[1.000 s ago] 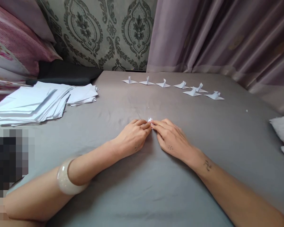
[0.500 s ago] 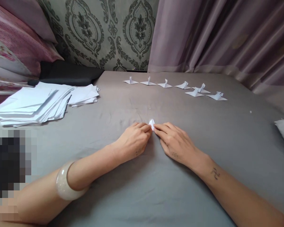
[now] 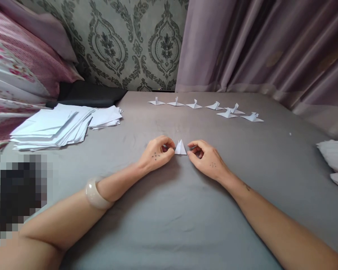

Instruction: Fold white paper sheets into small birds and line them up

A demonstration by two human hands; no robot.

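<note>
A small folded white paper piece (image 3: 180, 147), shaped like a narrow triangle with a pointed top, lies on the grey cloth between my two hands. My left hand (image 3: 157, 153) is at its left edge, thumb and forefinger curved with a gap between them. The thumb tip is very close to the paper; whether it touches, I cannot tell. On the other side my right hand (image 3: 207, 157) rests with fingers bent and apart, just clear of the paper's right edge. Neither hand grips the piece.
Several folded paper birds (image 3: 195, 105) stand in a line toward the back. At the left lie a large stack of white paper sheets (image 3: 50, 125) and a smaller pile (image 3: 105, 117), with a black item (image 3: 92, 95) behind. A person (image 3: 19, 195), blurred out, is at the left edge.
Both hands have let go of the paper and drawn slightly apart, their fingers opening. More of the folded paper now shows, with a wider base. The view has shifted a little.
</note>
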